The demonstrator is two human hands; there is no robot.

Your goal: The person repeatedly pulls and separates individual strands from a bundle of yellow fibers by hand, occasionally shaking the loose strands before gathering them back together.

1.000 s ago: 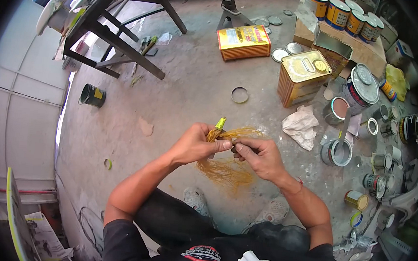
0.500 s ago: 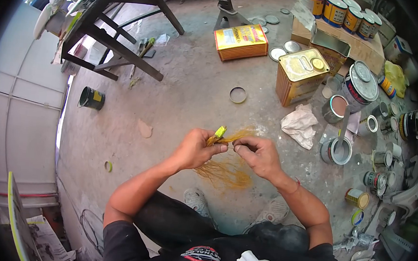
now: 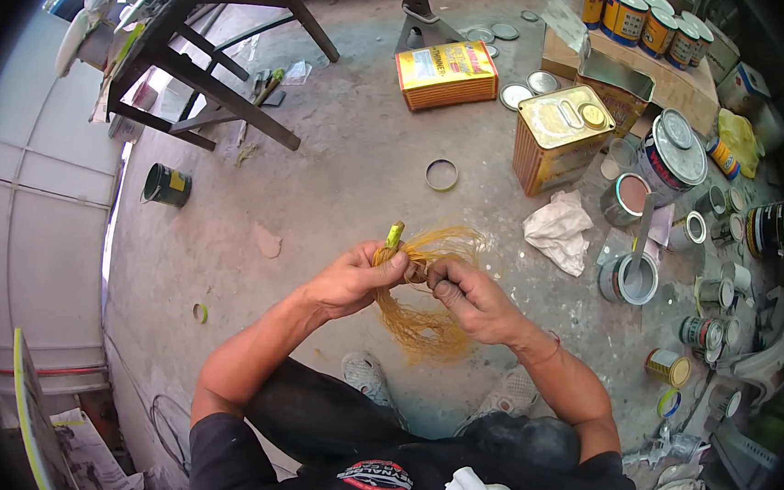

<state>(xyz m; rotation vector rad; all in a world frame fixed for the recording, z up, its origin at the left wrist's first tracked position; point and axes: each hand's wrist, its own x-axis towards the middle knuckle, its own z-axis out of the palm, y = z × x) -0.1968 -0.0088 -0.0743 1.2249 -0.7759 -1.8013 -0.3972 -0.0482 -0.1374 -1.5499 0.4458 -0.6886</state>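
In the head view, a bundle of loose yellow-brown fibres (image 3: 413,325) hangs in front of my knees. Its top end is a short stub wrapped in bright green tape (image 3: 395,235). My left hand (image 3: 350,281) is closed round the bundle just below that stub, thumb on top. My right hand (image 3: 478,302) is closed in a pinch close to the left fingertips, at the fibres' right side. Some strands fan out above the right hand, while others droop below both hands. What exactly lies between the right fingertips is too small to make out.
A thinner can (image 3: 447,76) lies on its side ahead, and a tall rectangular can (image 3: 562,134) stands to its right. A crumpled white cloth (image 3: 557,232) is nearby. Paint tins fill the right side. A metal stand (image 3: 225,84) is at upper left, a dark tin (image 3: 168,185) below it.
My left hand has turned the bundle, so the green stub now points more upright. More strands spread above and below the hands. The right hand remains close beside the left.
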